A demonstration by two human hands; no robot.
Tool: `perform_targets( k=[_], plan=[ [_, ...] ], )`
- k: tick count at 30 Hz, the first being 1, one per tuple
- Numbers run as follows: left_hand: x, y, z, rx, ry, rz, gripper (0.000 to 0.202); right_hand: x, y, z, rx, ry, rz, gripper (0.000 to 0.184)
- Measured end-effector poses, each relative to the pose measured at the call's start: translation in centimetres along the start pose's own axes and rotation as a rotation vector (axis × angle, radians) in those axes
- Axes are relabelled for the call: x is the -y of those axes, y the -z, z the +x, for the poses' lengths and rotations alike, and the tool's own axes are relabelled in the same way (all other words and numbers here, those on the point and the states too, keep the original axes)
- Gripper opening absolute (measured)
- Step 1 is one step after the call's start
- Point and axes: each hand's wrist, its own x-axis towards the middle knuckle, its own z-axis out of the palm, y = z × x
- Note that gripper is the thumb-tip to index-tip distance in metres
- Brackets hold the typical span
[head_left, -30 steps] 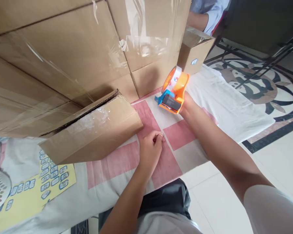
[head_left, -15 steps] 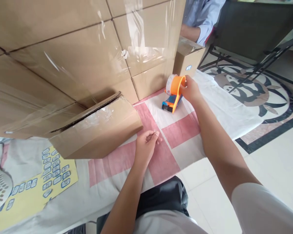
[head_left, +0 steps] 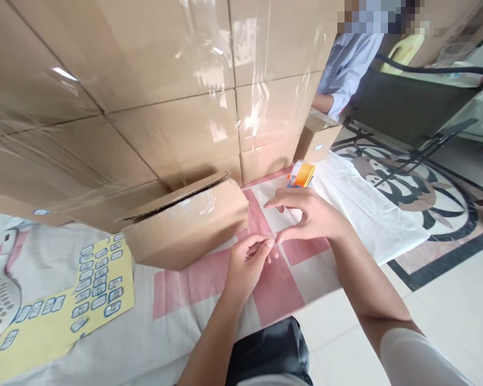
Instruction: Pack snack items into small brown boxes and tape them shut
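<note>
Tape dispenser (head_left: 305, 175), 1, sits between 2 hands (head_left: 314, 213) and 1 labelled box (head_left: 321, 143).

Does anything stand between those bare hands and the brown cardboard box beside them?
Nothing visible. The bare left hand and open bare right hand are just right of the box, with only pink-and-white checked cloth showing between. The orange-and-blue tape dispenser is beyond the right hand, outside that gap.
</note>
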Motion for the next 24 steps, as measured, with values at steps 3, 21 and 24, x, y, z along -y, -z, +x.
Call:
perform_targets(
  k=[3,21,24],
  plan=[
    [-0.2,0.4,0.2,-0.039,-0.007,-0.018,0.022,0.3,-0.9,0.3,0.042,0.047,-0.122,0.060],
    [-0.7,2.3,-0.4,-0.186,0.059,0.194,0.022,-0.1,-3.9,0.4,0.095,-0.104,0.037,0.030],
    [-1.2,2.3,-1.1,-0.141,0.033,0.229,0.020,1.2,-5.2,0.8,0.062,-0.117,0.090,0.010]
  ],
)
